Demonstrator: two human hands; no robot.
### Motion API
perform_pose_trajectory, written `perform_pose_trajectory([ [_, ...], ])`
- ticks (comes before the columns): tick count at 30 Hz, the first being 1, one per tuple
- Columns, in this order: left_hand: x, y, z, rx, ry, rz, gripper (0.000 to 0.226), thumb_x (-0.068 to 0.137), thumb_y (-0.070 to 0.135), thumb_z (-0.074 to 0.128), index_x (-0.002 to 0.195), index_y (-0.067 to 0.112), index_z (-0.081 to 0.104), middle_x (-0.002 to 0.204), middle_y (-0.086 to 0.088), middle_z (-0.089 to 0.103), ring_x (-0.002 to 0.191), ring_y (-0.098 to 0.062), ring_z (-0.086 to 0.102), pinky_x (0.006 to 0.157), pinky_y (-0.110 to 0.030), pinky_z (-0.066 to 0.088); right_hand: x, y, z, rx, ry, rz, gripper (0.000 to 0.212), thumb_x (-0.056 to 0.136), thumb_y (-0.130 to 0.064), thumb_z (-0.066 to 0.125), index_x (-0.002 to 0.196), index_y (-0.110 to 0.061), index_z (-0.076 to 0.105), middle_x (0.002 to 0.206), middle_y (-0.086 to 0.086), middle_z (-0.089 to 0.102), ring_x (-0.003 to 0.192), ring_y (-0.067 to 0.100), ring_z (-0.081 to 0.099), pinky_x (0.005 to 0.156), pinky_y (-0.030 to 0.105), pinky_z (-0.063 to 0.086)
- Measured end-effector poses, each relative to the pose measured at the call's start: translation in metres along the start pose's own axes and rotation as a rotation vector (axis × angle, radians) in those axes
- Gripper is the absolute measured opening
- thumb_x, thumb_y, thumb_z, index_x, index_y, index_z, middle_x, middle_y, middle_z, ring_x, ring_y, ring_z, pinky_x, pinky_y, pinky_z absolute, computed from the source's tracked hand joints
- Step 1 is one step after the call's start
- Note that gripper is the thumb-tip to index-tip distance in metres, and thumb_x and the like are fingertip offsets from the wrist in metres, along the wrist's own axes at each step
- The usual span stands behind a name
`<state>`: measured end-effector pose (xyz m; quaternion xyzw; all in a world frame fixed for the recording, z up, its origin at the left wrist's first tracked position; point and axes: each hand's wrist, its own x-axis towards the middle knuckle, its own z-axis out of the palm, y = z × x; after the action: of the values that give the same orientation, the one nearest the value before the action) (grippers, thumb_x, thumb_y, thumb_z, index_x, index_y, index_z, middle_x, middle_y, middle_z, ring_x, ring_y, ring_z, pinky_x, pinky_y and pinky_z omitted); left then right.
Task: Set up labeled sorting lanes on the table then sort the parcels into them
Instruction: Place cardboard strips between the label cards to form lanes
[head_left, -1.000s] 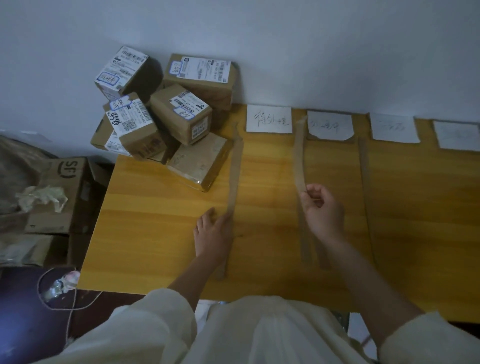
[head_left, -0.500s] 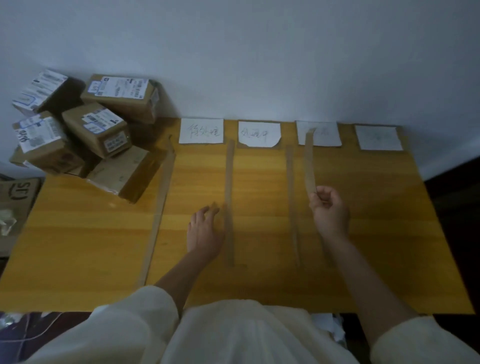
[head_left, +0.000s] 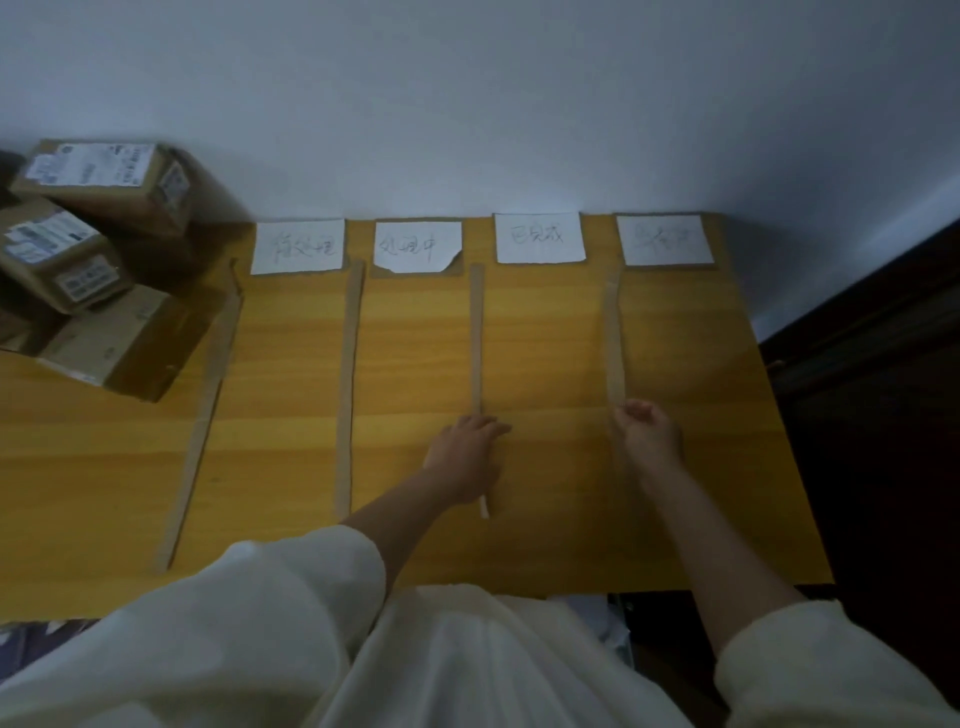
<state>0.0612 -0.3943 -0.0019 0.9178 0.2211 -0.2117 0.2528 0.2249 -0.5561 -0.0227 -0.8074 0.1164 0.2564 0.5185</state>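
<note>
right hand (head_left: 647, 428) pinches the near end of the rightmost strip (head_left: 613, 338) — thin, light, floppy; grip the ends only. left hand (head_left: 467, 447) lies flat, fingers spread, on the neighbouring strip (head_left: 476, 332). parcels (head_left: 93, 260) stay stacked at far left of the tabletop (head_left: 545, 545).

Just the one camera here, worn on the person's head, and it looked forward and steeply down over the wooden table (head_left: 675, 519). It sat close enough that the cream sleeves (head_left: 249, 623) filled the bottom edge, while the white wall (head_left: 467, 104) took up the top third. The wide lens bowed the table's edges. With only one view, there was no overlap with another.
</note>
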Motion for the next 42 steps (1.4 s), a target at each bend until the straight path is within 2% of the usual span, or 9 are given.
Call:
perform_pose_trajectory([
  [3, 0.006, 0.018, 0.005, 0.071, -0.067, 0.019, 0.061, 0.092, 0.027, 0.058, 0.148, 0.027, 0.031, 0.156, 0.003, 0.027, 0.143, -0.023, 0.024, 0.116, -0.041, 0.025, 0.013, 0.011, -0.006, 0.039, -0.032, 0.085, 0.023, 0.092, -0.004, 0.062, 0.078, -0.021, 0.055, 0.097, 0.008, 0.062, 0.078, 0.019, 0.060, 0.058, 0.024, 0.047],
  [6, 0.012, 0.028, 0.010, 0.125, -0.127, 0.030, 0.062, 0.093, 0.030, 0.058, 0.148, 0.026, 0.031, 0.157, 0.001, 0.026, 0.143, -0.024, 0.026, 0.115, -0.040, 0.023, 0.021, 0.015, -0.010, 0.004, -0.076, 0.098, 0.015, 0.093, -0.002, 0.059, 0.087, -0.015, 0.057, 0.094, 0.008, 0.060, 0.069, 0.014, 0.057, 0.055, 0.022, 0.045],
  [8, 0.015, 0.033, 0.013, 0.149, -0.150, 0.037, 0.062, 0.093, 0.031, 0.058, 0.149, 0.025, 0.031, 0.157, 0.000, 0.025, 0.143, -0.025, 0.026, 0.116, -0.041, 0.023, 0.025, 0.018, -0.010, -0.042, -0.096, 0.075, 0.016, 0.093, -0.002, 0.059, 0.087, -0.016, 0.057, 0.097, 0.010, 0.062, 0.068, 0.015, 0.057, 0.059, 0.024, 0.046],
  [11, 0.019, 0.036, 0.017, 0.169, -0.179, 0.035, 0.062, 0.093, 0.031, 0.057, 0.149, 0.027, 0.031, 0.158, 0.000, 0.023, 0.143, -0.026, 0.025, 0.118, -0.044, 0.023, 0.026, 0.020, -0.012, -0.210, -0.051, 0.048, 0.004, 0.093, -0.013, 0.061, 0.093, -0.017, 0.061, 0.108, 0.009, 0.066, 0.084, 0.019, 0.058, 0.071, 0.027, 0.043],
  [14, 0.022, 0.038, 0.018, 0.187, -0.203, 0.034, 0.062, 0.092, 0.033, 0.058, 0.148, 0.030, 0.031, 0.159, -0.001, 0.019, 0.144, -0.028, 0.023, 0.118, -0.044, 0.021, 0.018, 0.022, -0.016, -0.582, 0.012, -0.071, 0.024, 0.096, -0.025, 0.058, 0.118, -0.017, 0.062, 0.115, 0.004, 0.064, 0.092, 0.023, 0.059, 0.068, 0.025, 0.041],
  [16, 0.023, 0.038, 0.018, 0.213, -0.222, 0.040, 0.063, 0.092, 0.033, 0.057, 0.148, 0.032, 0.030, 0.159, -0.003, 0.016, 0.144, -0.029, 0.023, 0.118, -0.045, 0.021, 0.012, 0.026, -0.015, -0.721, 0.031, -0.182, 0.034, 0.095, -0.023, 0.059, 0.128, -0.021, 0.058, 0.124, 0.006, 0.058, 0.107, 0.028, 0.058, 0.078, 0.030, 0.044],
  [18, 0.024, 0.038, 0.017, 0.231, -0.230, 0.040, 0.063, 0.092, 0.034, 0.058, 0.148, 0.034, 0.029, 0.159, -0.003, 0.015, 0.144, -0.030, 0.022, 0.118, -0.046, 0.021, 0.009, 0.033, -0.013, -0.776, 0.011, -0.243, 0.038, 0.095, -0.020, 0.058, 0.133, -0.024, 0.056, 0.128, 0.008, 0.051, 0.113, 0.031, 0.054, 0.086, 0.035, 0.045],
  [28, 0.027, 0.037, 0.016, 0.293, -0.258, 0.046, 0.068, 0.091, 0.040, 0.058, 0.150, 0.032, 0.025, 0.159, -0.005, 0.010, 0.144, -0.031, 0.018, 0.118, -0.047, 0.019, 0.017, 0.031, -0.012, -0.722, 0.022, -0.245, 0.037, 0.096, -0.013, 0.056, 0.132, -0.020, 0.059, 0.126, 0.010, 0.050, 0.106, 0.032, 0.056, 0.085, 0.034, 0.045],
  [42, 0.026, 0.038, 0.017, 0.289, -0.272, 0.047, 0.070, 0.091, 0.040, 0.057, 0.151, 0.031, 0.023, 0.160, -0.006, 0.009, 0.144, -0.032, 0.016, 0.119, -0.048, 0.016, 0.028, 0.020, -0.007, -0.745, 0.017, -0.220, 0.035, 0.096, -0.012, 0.055, 0.129, -0.023, 0.059, 0.127, 0.009, 0.049, 0.107, 0.032, 0.056, 0.082, 0.035, 0.047],
])
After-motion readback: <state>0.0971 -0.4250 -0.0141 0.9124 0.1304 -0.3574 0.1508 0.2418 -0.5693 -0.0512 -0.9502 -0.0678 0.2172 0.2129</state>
